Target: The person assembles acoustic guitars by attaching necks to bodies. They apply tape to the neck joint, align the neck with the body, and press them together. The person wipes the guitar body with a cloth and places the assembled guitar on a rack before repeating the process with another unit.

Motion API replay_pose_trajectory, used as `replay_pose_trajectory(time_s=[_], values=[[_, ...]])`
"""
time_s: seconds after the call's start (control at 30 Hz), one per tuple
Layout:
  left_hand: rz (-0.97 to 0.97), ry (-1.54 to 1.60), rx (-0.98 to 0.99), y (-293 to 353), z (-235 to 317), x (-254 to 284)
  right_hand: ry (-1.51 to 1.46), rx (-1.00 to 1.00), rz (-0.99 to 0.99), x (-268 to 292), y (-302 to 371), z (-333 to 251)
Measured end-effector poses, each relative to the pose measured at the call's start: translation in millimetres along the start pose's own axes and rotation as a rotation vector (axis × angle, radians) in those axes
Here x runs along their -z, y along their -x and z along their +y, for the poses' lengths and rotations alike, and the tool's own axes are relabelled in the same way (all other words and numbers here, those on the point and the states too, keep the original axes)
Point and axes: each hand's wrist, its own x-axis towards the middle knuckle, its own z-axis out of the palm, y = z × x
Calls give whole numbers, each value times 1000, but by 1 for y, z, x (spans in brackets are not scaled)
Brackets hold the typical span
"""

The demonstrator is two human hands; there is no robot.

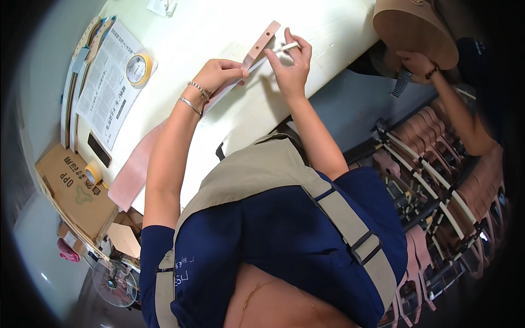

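My left hand (219, 74) pinches a long pink leather strap (261, 44) with punched holes and holds it slanted above the white table (213, 27). Two bracelets ring that wrist. My right hand (291, 64) grips a thin white pen-like tool (286, 47) whose tip rests against the strap near its upper end. A wide pink leather piece (134, 167) lies on the table under my left forearm and hangs over the near edge.
A printed sheet (106, 87) and a yellow tape roll (138, 69) lie at the table's left. A cardboard box (74, 188) and a small fan (115, 281) stand lower left. At the right, another person's hand (416, 63) holds a tan round piece and a comb; racks of pink straps (437, 164) stand below.
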Motion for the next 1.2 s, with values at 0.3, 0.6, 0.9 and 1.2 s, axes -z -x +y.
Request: replay_pose_trajectory(time_s=[0.3, 0.6, 0.9, 1.2], values=[[181, -506, -80, 18, 1, -8, -266, -593, 220, 75, 21, 19], [455, -1210, -143, 118, -23, 6, 984, 349, -302, 66, -45, -16], [337, -708, -261, 119, -82, 56, 383, 748, -908, -27, 48, -20], [768, -1287, -742, 109, -90, -6, 364, 757, -844, -30, 49, -20]])
